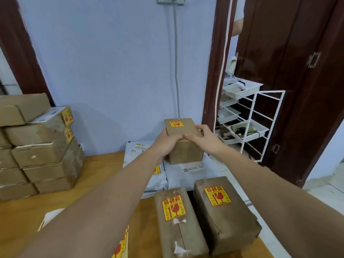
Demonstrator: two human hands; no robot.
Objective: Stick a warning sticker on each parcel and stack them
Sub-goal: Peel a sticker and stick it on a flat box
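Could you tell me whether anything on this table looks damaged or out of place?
The near left parcel has torn white scraps along its seam, below its warning sticker. The parcel beside it looks scuffed and creased. Otherwise nothing stands out.

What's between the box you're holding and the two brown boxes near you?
White plastic mailer bags lie between the held brown cardboard box and the two stickered brown boxes, in the head view.

sticker (pixel 121 244) mostly behind forearm (text unreadable)
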